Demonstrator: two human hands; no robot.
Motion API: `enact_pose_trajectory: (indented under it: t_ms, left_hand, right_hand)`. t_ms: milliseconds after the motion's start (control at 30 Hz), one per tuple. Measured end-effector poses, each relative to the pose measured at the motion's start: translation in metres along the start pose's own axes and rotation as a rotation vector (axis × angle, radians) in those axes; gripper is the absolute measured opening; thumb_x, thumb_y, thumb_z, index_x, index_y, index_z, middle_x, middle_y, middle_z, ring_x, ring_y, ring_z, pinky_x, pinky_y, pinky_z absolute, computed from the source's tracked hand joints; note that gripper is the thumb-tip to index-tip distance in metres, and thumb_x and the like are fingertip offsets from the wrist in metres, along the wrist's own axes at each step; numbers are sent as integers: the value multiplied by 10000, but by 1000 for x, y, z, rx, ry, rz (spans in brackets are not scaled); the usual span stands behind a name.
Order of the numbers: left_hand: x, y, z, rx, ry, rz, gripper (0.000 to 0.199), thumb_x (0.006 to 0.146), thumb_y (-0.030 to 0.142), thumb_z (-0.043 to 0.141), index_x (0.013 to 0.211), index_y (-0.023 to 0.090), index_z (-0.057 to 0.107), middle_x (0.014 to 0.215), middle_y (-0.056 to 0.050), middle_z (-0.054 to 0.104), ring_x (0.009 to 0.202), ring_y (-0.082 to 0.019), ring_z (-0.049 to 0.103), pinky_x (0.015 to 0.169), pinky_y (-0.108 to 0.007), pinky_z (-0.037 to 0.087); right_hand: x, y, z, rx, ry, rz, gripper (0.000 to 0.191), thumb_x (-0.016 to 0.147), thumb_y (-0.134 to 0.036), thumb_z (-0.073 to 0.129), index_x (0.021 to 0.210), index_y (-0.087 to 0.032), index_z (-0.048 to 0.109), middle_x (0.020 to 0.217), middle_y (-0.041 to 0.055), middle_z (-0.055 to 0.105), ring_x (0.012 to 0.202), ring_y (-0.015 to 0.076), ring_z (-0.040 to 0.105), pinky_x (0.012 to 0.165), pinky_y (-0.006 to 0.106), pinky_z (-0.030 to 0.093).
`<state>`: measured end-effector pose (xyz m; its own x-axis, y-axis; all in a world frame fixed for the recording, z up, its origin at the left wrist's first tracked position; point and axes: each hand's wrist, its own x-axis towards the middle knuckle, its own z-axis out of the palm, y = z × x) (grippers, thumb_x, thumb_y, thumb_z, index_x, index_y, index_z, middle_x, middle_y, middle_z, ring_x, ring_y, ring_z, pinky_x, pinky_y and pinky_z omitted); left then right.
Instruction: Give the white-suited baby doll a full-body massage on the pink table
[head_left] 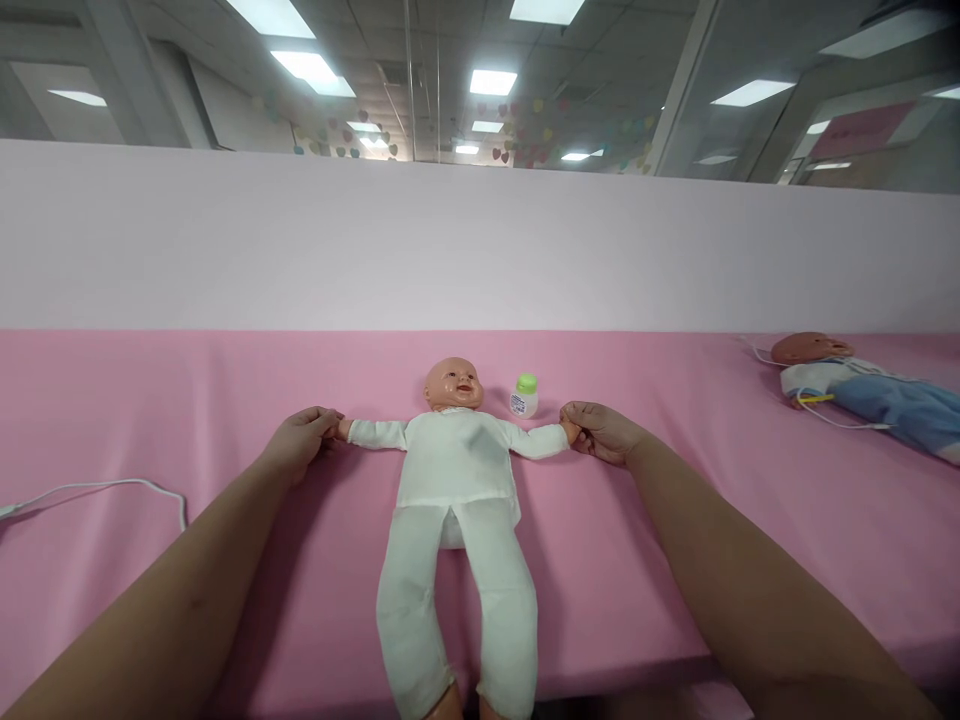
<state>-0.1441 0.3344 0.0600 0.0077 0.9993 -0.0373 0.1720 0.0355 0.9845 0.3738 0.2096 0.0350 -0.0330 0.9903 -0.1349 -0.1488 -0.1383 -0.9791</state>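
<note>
A baby doll point(457, 460) in a white top and white trousers lies on its back on a pink padded surface point(630, 580), head toward the wall. Its arms are stretched out to both sides. My left hand point(301, 443) pinches the doll's hand at the left, fingers closed round it. At the right, my right hand point(602, 432) grips the doll's other hand between thumb and fingers. Beside the doll's head stands a small clear bottle point(524, 398) with a green cap and a printed label. The doll's feet are partly cut off by the bottom edge.
A second doll point(874, 390) in blue and white clothes lies at the far right, with thin tubing around it. A white cable point(112, 484) runs over the pink surface at the left. Behind stands a low white wall point(480, 250) with glass above it.
</note>
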Motion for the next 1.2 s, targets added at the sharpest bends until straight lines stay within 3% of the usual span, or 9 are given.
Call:
enact_pose_trajectory:
  t_ms: [100, 233, 400, 667, 767, 900, 1033, 1200]
  left_hand:
    - [3, -2, -1, -35, 11, -23, 267, 668, 362, 760, 856, 175, 737, 680, -33, 684, 560, -163, 602, 528, -266, 525]
    - [5, -2, -1, -98, 13, -52, 285, 628, 268, 727, 889, 156, 749, 682, -43, 690, 552, -166, 618, 539, -275, 553]
    - [2, 2, -1, -152, 4, -63, 357, 582, 188, 731, 935, 138, 756, 711, -62, 715, 571, -164, 641, 567, -269, 576]
    - [-4, 7, 0, -157, -40, -41, 384, 556, 241, 843, 915, 142, 748, 707, -50, 710, 574, -158, 639, 558, -260, 557]
    - [-7, 8, 0, -137, -55, -20, 388, 549, 299, 888, 880, 153, 747, 696, -39, 701, 580, -149, 624, 554, -248, 541]
    - [-8, 7, 0, -95, -51, 4, 351, 600, 408, 900, 791, 171, 726, 648, -28, 667, 563, -142, 594, 513, -227, 497]
    - [-5, 4, -1, -77, -26, 14, 348, 643, 445, 866, 820, 170, 748, 667, -28, 664, 557, -140, 589, 493, -226, 486]
    - [3, -2, -4, -111, 7, -21, 363, 614, 359, 835, 905, 153, 769, 717, -52, 701, 579, -166, 630, 534, -268, 554]
  right_hand:
    - [5, 2, 2, 30, 113, 6, 331, 869, -480, 797, 831, -168, 690, 699, -4, 526, 561, 86, 418, 468, 200, 354]
    - [8, 2, 1, 75, 220, 29, 192, 876, -289, 762, 1032, -177, 762, 817, 61, 635, 618, 119, 544, 458, 204, 427]
    - [5, 1, -7, 142, 84, 32, 304, 820, -171, 772, 1123, -191, 782, 1120, 127, 721, 949, 210, 695, 761, 268, 619]
    - [-3, -1, -13, 125, -93, 5, 320, 791, -250, 867, 1093, -199, 774, 1136, 94, 730, 1056, 218, 678, 935, 313, 572]
    - [-5, -4, -9, 77, -141, -16, 285, 741, -230, 914, 974, -194, 755, 943, 45, 709, 876, 169, 654, 813, 280, 551]
    - [-5, -5, 0, -22, -89, -23, 292, 777, -357, 905, 836, -178, 683, 720, -9, 594, 611, 95, 471, 570, 233, 410]
    - [0, -3, 7, -51, 89, 2, 400, 848, -503, 814, 745, -176, 608, 662, -17, 527, 559, 81, 392, 506, 225, 341]
    - [4, -2, 9, -23, 217, 42, 202, 860, -348, 785, 833, -188, 665, 695, 2, 560, 544, 86, 434, 464, 215, 364]
